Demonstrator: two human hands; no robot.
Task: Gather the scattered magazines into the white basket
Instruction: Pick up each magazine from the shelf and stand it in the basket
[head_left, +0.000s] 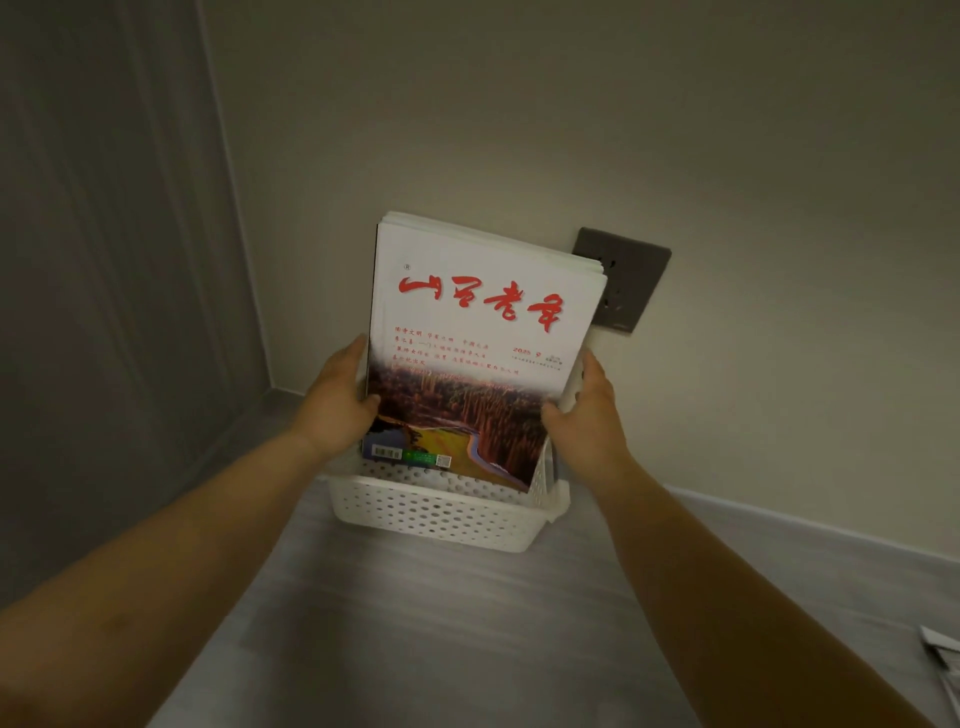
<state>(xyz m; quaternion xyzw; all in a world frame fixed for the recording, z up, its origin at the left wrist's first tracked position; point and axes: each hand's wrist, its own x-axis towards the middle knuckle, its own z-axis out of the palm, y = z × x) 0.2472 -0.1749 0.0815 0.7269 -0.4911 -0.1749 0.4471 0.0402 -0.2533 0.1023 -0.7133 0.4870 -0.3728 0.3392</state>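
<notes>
Stack of magazines stands on end with its lower edge down inside the white basket and most of its height above the rim. Can't tell if it is seated on the basket bottom. Front cover faces the camera: white upper half with a red brush-style title, landscape photo on the lower half, barcode at the lower left corner. Page edges of several issues show fanned at the top behind the front one.

Left grip: pinching the stack's left edge, thumb over the front cover, fingers hidden behind.
Right grip: pinching the right edge, thumb on the cover, fingers wrapped round the side. Both forearms are extended.

The basket is perforated plastic. It sits on the grey floor, close to the pale wall. A dark grey wall socket is on the wall behind, and the stack's top right corner overlaps it in view.

A grey panel meets the wall at the left. Some printed paper lies on the floor at the right frame edge, well apart from the basket and cut off by the frame. Can't tell what it is.
</notes>
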